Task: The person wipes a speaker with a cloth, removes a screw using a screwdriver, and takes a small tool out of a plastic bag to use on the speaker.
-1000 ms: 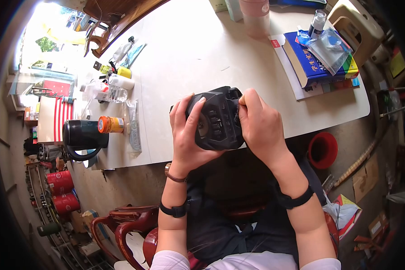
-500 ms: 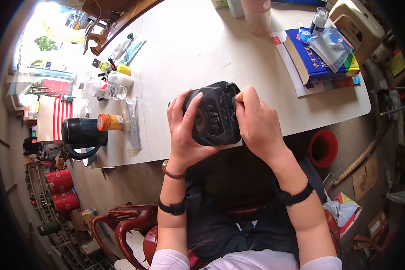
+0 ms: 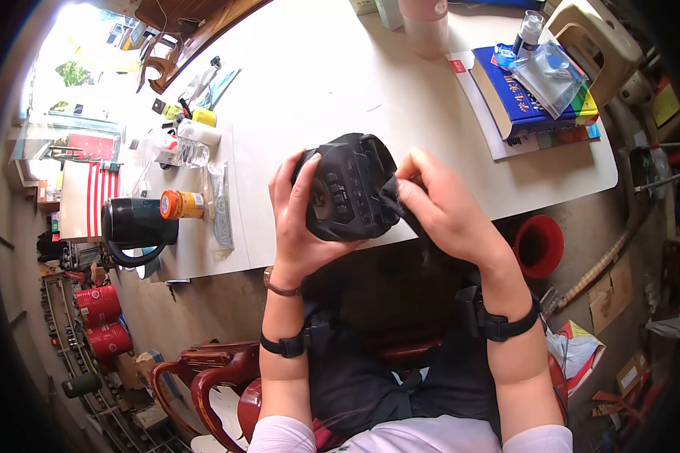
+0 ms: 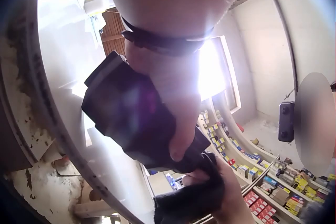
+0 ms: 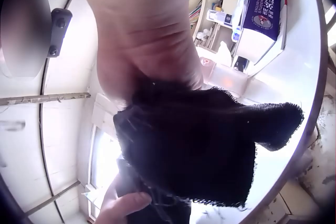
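A black angular device (image 3: 347, 189) with a row of buttons is held above the table's near edge by my left hand (image 3: 298, 219), its fingers on one side and the thumb beneath. My right hand (image 3: 449, 211) pinches a dark cloth (image 3: 393, 198) against the device's right side, and part of the cloth hangs down. In the right wrist view the black cloth (image 5: 194, 140) has frayed edges and covers the right fingers. The left wrist view shows the device (image 4: 131, 108) under the left hand, with the cloth (image 4: 189, 200) at its lower end.
A kettle (image 3: 132, 226), an orange-lidded jar (image 3: 181, 204) and several bottles stand at the table's left. On the right lies a blue book (image 3: 525, 106) with a spray bottle and plastic bag on top; a pink cup (image 3: 425, 30) is at the back. A red bucket (image 3: 539, 245) stands below.
Both hands and the device have shifted slightly left. My right hand has drawn away from the device's side, turned, and more of the dark cloth shows.
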Available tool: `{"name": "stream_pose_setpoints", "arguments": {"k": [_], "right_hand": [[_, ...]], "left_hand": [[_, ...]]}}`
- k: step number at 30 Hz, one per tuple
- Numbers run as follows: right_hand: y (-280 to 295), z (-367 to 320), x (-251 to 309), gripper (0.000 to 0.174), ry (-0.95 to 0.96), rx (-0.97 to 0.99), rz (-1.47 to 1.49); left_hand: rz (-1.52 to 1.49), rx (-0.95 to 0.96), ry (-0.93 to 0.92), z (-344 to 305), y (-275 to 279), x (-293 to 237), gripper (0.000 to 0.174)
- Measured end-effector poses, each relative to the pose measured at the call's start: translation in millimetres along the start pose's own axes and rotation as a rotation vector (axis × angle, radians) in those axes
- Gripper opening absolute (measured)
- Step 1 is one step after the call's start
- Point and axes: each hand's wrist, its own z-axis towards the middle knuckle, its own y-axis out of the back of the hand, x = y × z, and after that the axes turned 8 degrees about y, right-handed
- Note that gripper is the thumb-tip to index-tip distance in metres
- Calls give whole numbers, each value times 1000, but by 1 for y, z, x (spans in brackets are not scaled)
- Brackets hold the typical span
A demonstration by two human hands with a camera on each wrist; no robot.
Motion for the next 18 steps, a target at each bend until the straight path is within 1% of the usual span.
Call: {"name": "stream_pose_setpoints", "arguments": {"k": [2, 4, 9, 11, 12, 13, 15, 17, 18], "right_hand": [[4, 1, -2, 13, 14, -70, 76], [3, 1, 0, 13, 8, -58, 66], [-12, 0, 5, 11, 11, -36, 42], [-22, -2, 2, 11, 101, -79, -292], [-29, -1, -5, 13, 193, -156, -405], [-32, -1, -7, 13, 195, -154, -403], [-36, -2, -6, 14, 182, -159, -516], [-33, -3, -5, 14, 185, -139, -529], [-32, -3, -5, 14, 186, -117, -543]], "left_hand": [[-34, -13, 16, 0, -1, 2, 112], [-88, -27, 32, 1, -1, 3, 112], [-87, -32, 32, 1, -3, 3, 112], [-72, -35, 36, 1, -5, 1, 111], [-64, -49, 50, 2, -6, 1, 111], [-55, -63, 64, 2, -7, 1, 110], [-45, -71, 68, 2, -8, 0, 109], [-38, -79, 72, 3, -9, 0, 109], [-48, -97, 115, 3, -11, 2, 108]]}}
